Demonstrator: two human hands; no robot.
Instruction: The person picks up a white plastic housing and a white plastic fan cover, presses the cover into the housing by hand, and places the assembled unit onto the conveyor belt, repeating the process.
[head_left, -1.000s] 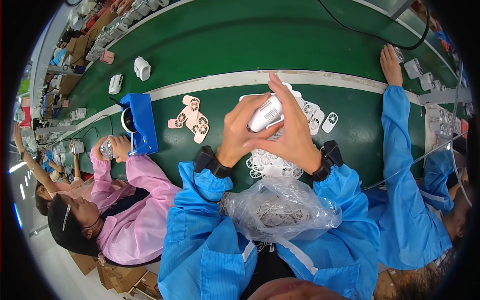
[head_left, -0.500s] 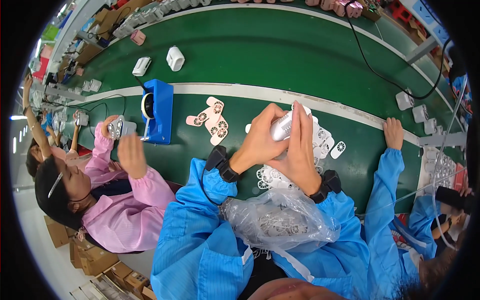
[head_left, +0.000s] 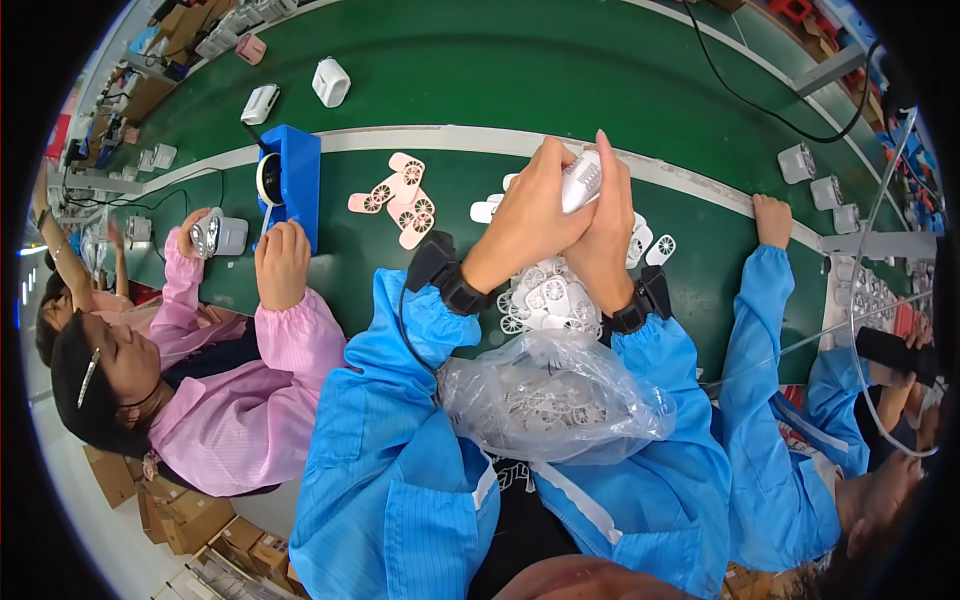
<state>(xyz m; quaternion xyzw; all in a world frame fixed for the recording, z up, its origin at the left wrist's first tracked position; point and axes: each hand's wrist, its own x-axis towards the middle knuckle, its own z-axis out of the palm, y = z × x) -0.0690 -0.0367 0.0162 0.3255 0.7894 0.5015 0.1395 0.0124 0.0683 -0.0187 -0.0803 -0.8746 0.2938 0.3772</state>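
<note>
A white plastic housing with rows of slits [head_left: 580, 181] is clasped between my two hands above the table. My left hand [head_left: 522, 222] wraps round it from the left. From the right, my right hand [head_left: 606, 225] presses against it, fingers stretched upward; the hands hide most of the housing. Under and beside them lies a pile of flat white covers with round fan grilles [head_left: 553, 297]. One loose white cover [head_left: 661, 250] lies right of the pile. A clear plastic bag [head_left: 600, 415], with more white covers inside, sits in front of my body.
Several pale pink covers [head_left: 410, 178] lie to the left, near a blue tape dispenser [head_left: 301, 185]. White housings [head_left: 331, 82] stand on the green surface beyond the pale rail [head_left: 450, 138]. A co-worker in pink [head_left: 240, 420] works at left; another's blue sleeve [head_left: 752, 310] reaches in at right.
The housing between my hands has tilted, with its slit face turned more upward. Left of me, the co-worker's near hand has moved to the tape dispenser. The whole view has shifted slightly.
</note>
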